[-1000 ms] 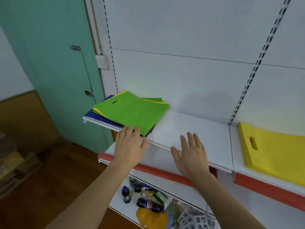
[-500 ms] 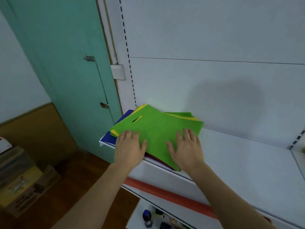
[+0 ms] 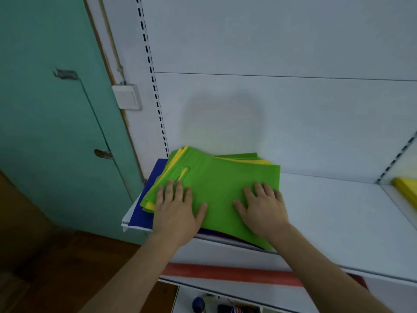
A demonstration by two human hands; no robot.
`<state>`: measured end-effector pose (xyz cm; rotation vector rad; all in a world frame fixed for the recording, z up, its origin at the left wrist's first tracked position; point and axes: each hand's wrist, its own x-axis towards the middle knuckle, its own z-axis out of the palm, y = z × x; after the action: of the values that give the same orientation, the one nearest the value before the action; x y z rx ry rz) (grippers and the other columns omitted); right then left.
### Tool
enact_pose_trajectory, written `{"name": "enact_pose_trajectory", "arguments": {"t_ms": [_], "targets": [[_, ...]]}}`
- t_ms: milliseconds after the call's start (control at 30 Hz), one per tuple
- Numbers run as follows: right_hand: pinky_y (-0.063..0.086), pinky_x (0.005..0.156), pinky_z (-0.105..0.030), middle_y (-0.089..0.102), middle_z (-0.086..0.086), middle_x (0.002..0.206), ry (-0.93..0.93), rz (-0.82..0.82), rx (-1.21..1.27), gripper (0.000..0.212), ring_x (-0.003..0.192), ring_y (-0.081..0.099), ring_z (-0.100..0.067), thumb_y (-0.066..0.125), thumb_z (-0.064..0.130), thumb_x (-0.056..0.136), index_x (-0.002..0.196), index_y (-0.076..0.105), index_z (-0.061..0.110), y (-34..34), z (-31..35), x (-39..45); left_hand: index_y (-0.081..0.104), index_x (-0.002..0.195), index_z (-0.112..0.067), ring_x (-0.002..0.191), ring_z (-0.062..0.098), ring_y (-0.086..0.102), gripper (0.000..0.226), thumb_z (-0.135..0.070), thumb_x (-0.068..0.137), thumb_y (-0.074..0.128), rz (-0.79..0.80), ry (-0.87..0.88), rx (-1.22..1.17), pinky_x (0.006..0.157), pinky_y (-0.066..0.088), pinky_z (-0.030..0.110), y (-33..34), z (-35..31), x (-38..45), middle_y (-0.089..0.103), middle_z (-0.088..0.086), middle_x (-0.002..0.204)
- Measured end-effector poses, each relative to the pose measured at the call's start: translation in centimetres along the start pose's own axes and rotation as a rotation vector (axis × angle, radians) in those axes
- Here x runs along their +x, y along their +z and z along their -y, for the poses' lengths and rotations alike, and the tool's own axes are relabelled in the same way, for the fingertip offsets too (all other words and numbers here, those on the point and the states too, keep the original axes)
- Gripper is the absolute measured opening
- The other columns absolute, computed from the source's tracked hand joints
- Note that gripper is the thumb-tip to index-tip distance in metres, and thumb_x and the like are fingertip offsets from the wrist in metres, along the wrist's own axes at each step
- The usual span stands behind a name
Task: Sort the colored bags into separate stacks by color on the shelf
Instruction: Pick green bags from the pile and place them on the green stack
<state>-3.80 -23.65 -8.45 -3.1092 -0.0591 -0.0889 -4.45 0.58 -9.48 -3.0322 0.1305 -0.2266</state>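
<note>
On green bag: two flat hands.

Two bare forearms enter from the bottom of the frame, one from lower left, one from lower right. No sleeve shows on either. The left hand and the right hand wear no gloves, rings or watch. The fingernails are short and unpainted, though slightly blurred.

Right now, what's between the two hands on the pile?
In the head view, only bare green bag lies between the left hand and right hand.
</note>
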Motion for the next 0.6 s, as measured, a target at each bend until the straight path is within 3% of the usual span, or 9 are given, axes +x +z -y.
{"name": "enact_pose_trajectory", "arguments": {"t_ms": [133, 300, 367, 433, 500, 600], "targets": [[0.041, 0.110, -0.054, 0.045, -0.016, 0.153, 0.286, 0.022, -0.012, 0.061, 0.140, 0.040, -0.039, 0.025, 0.064, 0.105, 0.143, 0.049, 0.024, -0.1, 1.9, -1.6, 0.036, 0.161, -0.016, 0.159, 0.040, 0.013, 0.086, -0.067, 0.102, 0.001, 0.015, 0.058, -0.020, 0.126, 0.009, 0.061, -0.6, -0.7, -0.1, 0.027, 0.014, 0.170], [0.044, 0.110, -0.041, 0.052, -0.017, 0.146, 0.296, -0.034, 0.011, 0.047, 0.133, 0.047, -0.038, 0.035, 0.047, 0.110, 0.130, 0.065, 0.016, -0.2, 2.2, -2.7, 0.044, 0.154, -0.015, 0.150, 0.037, 0.031, 0.064, -0.056, 0.108, 0.025, -0.064, 0.174, -0.145, 0.124, 0.027, 0.052, -1.1, -1.2, -0.6, 0.034, 0.017, 0.166], [0.042, 0.112, -0.040, 0.056, -0.016, 0.144, 0.280, -0.120, 0.049, 0.041, 0.136, 0.046, -0.037, 0.044, 0.042, 0.109, 0.123, 0.071, 0.014, -0.3, 1.5, -3.2, 0.039, 0.156, -0.009, 0.150, 0.040, 0.027, 0.077, -0.065, 0.103, 0.036, -0.057, 0.121, -0.181, 0.121, 0.031, 0.050, -1.8, -0.9, -0.2, 0.022, 0.023, 0.169], [0.042, 0.113, -0.045, 0.056, -0.019, 0.144, 0.261, -0.223, 0.110, 0.036, 0.139, 0.042, -0.039, 0.055, 0.035, 0.106, 0.123, 0.072, 0.009, -0.3, 0.9, -3.6, 0.046, 0.152, -0.006, 0.151, 0.043, 0.022, 0.090, -0.076, 0.097, 0.033, -0.036, 0.056, -0.137, 0.120, 0.028, 0.054, -2.3, -0.5, 0.1, 0.018, 0.025, 0.170], [0.043, 0.114, -0.050, 0.048, -0.023, 0.153, 0.284, -0.275, 0.162, 0.042, 0.145, 0.036, -0.041, 0.065, 0.033, 0.101, 0.134, 0.066, 0.008, -0.3, 0.8, -4.0, 0.052, 0.148, -0.012, 0.154, 0.047, 0.015, 0.091, -0.080, 0.096, 0.022, -0.024, 0.038, -0.085, 0.123, 0.017, 0.060, -2.2, -0.3, -0.2, 0.021, 0.030, 0.168], [0.040, 0.112, -0.051, 0.036, -0.025, 0.158, 0.472, -0.189, 0.239, 0.070, 0.143, 0.035, -0.044, 0.066, 0.046, 0.096, 0.152, 0.043, 0.010, -0.3, 0.7, -3.8, 0.044, 0.153, -0.020, 0.156, 0.050, 0.014, 0.088, -0.081, 0.097, 0.012, 0.005, 0.031, -0.087, 0.126, 0.008, 0.063, -1.9, -0.1, -0.7, 0.022, 0.035, 0.165]]}}
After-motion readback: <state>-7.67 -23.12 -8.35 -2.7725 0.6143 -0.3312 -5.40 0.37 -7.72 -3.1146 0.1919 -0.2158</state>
